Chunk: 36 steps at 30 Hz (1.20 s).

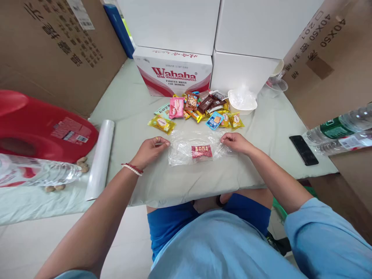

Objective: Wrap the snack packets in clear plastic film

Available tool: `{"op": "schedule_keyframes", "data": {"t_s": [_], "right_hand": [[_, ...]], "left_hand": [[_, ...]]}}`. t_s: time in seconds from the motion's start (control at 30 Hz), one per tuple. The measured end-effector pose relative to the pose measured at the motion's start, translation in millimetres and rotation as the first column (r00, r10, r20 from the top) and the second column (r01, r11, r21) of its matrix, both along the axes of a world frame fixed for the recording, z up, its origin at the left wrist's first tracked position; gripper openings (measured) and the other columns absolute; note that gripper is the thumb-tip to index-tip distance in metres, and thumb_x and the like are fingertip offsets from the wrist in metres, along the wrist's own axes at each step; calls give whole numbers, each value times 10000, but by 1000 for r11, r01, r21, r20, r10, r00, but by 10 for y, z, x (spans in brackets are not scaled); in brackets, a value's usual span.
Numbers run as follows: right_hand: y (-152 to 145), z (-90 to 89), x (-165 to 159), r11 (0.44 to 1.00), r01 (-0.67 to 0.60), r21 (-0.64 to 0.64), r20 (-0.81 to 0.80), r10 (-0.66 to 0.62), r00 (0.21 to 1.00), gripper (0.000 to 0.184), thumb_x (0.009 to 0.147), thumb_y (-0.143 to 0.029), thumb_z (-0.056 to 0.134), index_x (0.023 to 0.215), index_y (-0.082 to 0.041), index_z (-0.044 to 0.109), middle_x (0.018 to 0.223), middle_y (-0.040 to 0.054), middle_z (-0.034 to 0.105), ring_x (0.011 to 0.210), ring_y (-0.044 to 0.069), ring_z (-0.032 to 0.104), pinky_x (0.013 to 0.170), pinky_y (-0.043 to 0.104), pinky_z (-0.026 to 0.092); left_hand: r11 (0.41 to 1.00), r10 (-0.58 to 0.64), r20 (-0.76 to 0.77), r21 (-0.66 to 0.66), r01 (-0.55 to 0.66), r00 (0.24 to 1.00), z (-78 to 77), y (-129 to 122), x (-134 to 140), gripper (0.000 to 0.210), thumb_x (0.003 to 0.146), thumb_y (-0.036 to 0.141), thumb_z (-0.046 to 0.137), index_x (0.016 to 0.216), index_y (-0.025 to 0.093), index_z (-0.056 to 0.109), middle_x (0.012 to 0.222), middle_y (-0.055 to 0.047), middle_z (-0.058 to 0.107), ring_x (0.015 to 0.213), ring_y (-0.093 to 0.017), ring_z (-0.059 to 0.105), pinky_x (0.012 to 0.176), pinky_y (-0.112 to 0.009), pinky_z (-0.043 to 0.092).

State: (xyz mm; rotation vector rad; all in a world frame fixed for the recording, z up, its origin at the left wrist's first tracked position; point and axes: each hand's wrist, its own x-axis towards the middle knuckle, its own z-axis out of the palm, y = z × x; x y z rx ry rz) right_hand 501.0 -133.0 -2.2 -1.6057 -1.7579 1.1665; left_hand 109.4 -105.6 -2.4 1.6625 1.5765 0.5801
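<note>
A sheet of clear plastic wrap lies spread on the table in front of me. On its middle rests a small red snack packet with pale lettering. My left hand pinches the wrap's left edge between thumb and fingers. At the opposite side, my right hand is closed on the wrap's upper right edge. Just beyond the sheet sits a pile of wrapped snacks, with a yellow packet, a pink packet and a blue packet at its near side.
A roll of plastic wrap, a red jug and a water bottle are at left. Behind the snacks stand a Wahaha carton and a white bowl. A black phone and bottles lie at right.
</note>
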Motion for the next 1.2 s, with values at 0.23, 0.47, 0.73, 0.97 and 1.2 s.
{"op": "schedule_keyframes", "data": {"t_s": [0.23, 0.47, 0.73, 0.97, 1.2], "right_hand": [[-35, -118, -41, 1000, 18, 11, 469, -21, 883, 190, 936, -282, 575, 944, -185, 738, 853, 40, 714, 766, 179, 595, 680, 266, 379], [310, 135, -373, 926, -253, 279, 651, 11, 759, 278, 1005, -220, 511, 1111, -145, 757, 1154, 152, 738, 1091, 278, 639, 947, 346, 448], [844, -22, -908, 943, -334, -9, 671, 253, 697, 403, 890, -332, 769, 1244, -144, 728, 1173, 155, 742, 1066, 287, 652, 867, 320, 456], [837, 232, -694, 833, -541, 116, 531, 408, 743, 117, 901, -243, 693, 952, -142, 724, 956, 61, 680, 864, 188, 571, 762, 258, 369], [117, 330, -693, 786, -578, 221, 589, 365, 721, 240, 1016, -227, 541, 1130, -208, 751, 1001, 68, 655, 830, 190, 558, 662, 283, 290]], "left_hand": [[624, 446, -92, 745, -235, 890, 340, -496, 128, 126, 918, 250, 617, 995, 222, 712, 1084, -136, 680, 1111, -334, 632, 1040, -549, 478], [733, -141, -384, 579, 357, 912, 321, -944, 1112, 299, 991, 143, 527, 1224, 215, 700, 1223, -87, 745, 1109, -273, 632, 886, -447, 468], [864, -201, -551, 290, 412, 810, 28, -778, 1341, 333, 1054, 199, 476, 1273, 242, 723, 1250, -108, 694, 1142, -305, 569, 883, -451, 447], [889, -189, -629, 218, 404, 754, 108, -802, 1381, 320, 1060, 220, 466, 1176, 240, 763, 1050, -118, 694, 1067, -322, 592, 844, -439, 450], [913, -238, -623, 119, 391, 745, 110, -805, 1376, 365, 1051, 168, 422, 1223, 220, 739, 1023, -120, 756, 1034, -302, 679, 816, -385, 481]]}}
